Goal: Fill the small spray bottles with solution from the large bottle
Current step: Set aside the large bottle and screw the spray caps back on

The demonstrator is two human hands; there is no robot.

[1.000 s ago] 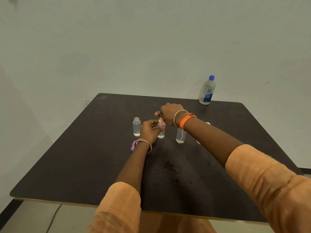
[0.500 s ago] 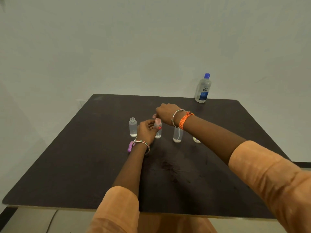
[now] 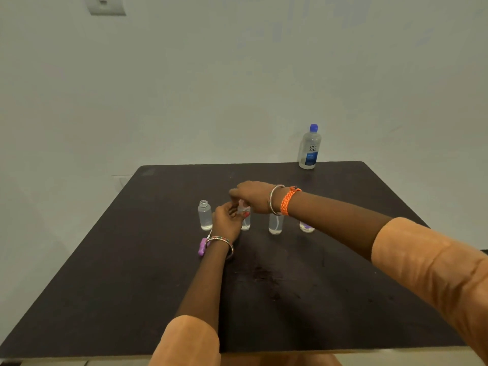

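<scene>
While both hands' [image 3: 227, 220] grip clamped on one: four small spray bottles [image 3: 205, 215], one large bottle [image 3: 309, 147].

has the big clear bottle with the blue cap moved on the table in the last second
No. The large clear blue-capped bottle stands at the same far edge spot of the dark table; only the camera shifted.

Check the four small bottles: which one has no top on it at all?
The leftmost small bottle: its bare threaded neck is open. Both hands work on the second bottle; the right arm hides the tops of the other two.
</scene>
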